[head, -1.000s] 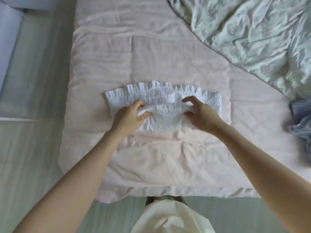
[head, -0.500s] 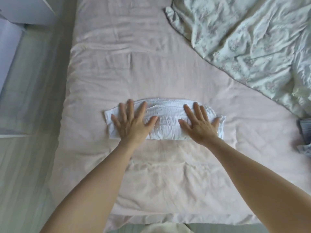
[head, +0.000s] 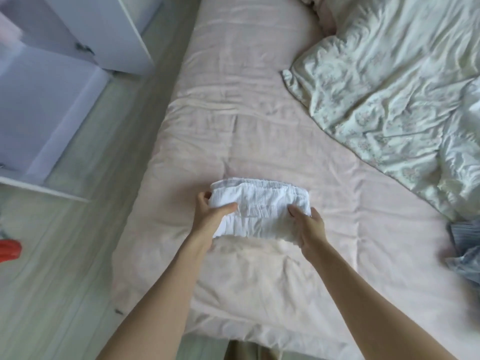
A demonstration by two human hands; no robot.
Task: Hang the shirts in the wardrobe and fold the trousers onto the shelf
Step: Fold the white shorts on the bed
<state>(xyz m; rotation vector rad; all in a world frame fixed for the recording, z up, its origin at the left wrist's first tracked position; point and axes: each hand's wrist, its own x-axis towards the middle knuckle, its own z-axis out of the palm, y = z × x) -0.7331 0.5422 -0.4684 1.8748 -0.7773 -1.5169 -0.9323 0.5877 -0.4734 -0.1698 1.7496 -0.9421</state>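
Head view — folded white garment gripped at both ends, near the middle of the bed's pink sheet, towards its left edge.
Left hand and right hand each curl thumb-over, fingers-under (fingertips mostly hidden). To keep the fold intact, support from beneath and lift level — likely towards the white wardrobe past the bed's left edge.
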